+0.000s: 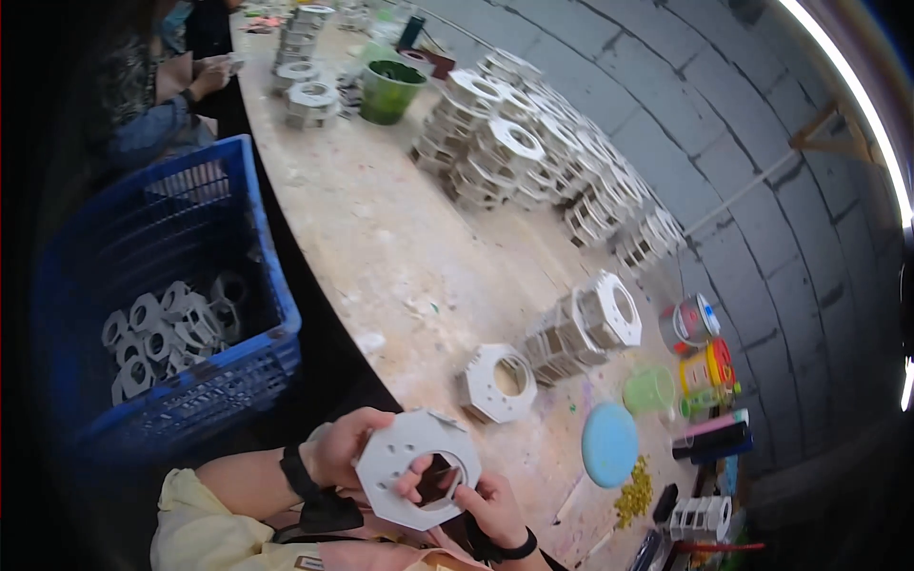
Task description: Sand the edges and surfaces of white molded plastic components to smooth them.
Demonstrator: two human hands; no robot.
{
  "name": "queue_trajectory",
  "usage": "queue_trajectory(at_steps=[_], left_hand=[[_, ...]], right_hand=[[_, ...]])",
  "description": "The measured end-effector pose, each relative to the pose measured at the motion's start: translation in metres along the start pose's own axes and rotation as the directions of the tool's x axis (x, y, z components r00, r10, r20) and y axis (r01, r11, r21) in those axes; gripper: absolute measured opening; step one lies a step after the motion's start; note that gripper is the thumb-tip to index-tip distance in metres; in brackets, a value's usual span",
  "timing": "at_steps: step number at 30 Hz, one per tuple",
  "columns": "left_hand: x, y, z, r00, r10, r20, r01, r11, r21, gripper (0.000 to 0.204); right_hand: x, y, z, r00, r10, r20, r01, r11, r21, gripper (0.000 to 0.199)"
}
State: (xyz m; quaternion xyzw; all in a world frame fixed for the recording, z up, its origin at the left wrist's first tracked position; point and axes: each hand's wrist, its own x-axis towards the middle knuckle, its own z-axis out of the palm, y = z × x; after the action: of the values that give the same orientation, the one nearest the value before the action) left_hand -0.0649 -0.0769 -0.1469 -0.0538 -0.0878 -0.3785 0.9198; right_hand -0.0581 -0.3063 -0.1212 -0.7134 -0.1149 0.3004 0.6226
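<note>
No lettering is legible, including on the round yellow-and-red tub (705, 367) and cylindrical grey-and-red can (687, 325).

The table (357, 243) has stacks (519, 143) over by the wall (752, 205), and a crate (205, 388) sits left of it, parts (143, 343) inside.

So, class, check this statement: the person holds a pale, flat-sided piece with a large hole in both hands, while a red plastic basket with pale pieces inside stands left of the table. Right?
Not quite: the head view shows the basket is blue, not red. The rest stands: left hand and right hand hold the holed piece.
</note>
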Motion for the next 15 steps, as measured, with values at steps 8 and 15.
queue_trajectory(at_steps=[8,15], left_hand=[[-0.037,0.039,0.048,0.824,0.538,-0.177,-0.07,0.405,0.912,0.032],[-0.081,0.078,0.192,0.675,0.381,0.632,-0.27,-0.669,0.692,0.052]], right_hand=[[-0.008,0.001,0.012,0.997,0.035,-0.063,-0.021,0.977,0.211,0.013],[-0.015,0.002,0.012,0.994,-0.016,-0.108,0.029,0.993,0.113,0.016]])
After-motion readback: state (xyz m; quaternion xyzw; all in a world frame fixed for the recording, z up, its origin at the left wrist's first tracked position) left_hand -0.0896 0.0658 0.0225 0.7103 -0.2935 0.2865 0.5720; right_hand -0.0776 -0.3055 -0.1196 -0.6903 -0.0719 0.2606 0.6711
